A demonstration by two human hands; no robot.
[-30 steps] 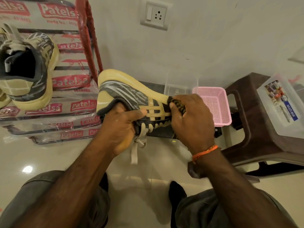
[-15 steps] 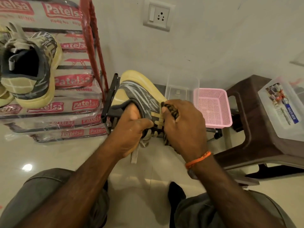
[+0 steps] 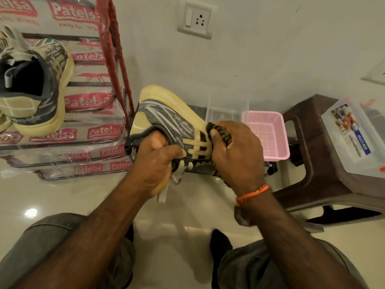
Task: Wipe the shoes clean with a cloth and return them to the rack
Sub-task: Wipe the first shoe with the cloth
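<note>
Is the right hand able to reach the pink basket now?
Probably not at once: the right hand grips a cloth against the shoe. The pink basket lies just behind it, unobstructed.

Two hands: left hand [image 3: 155,161], right hand [image 3: 236,155]. Two whole shoes: held shoe [image 3: 166,117], shoe on rack [image 3: 39,86]; sliver of a third at the left edge. One cloth [image 3: 221,133]. One rack [image 3: 116,59]. One pink basket [image 3: 268,138]. One brown stool [image 3: 312,155]. One clear box [image 3: 354,138]. One wall socket [image 3: 194,17].
</note>
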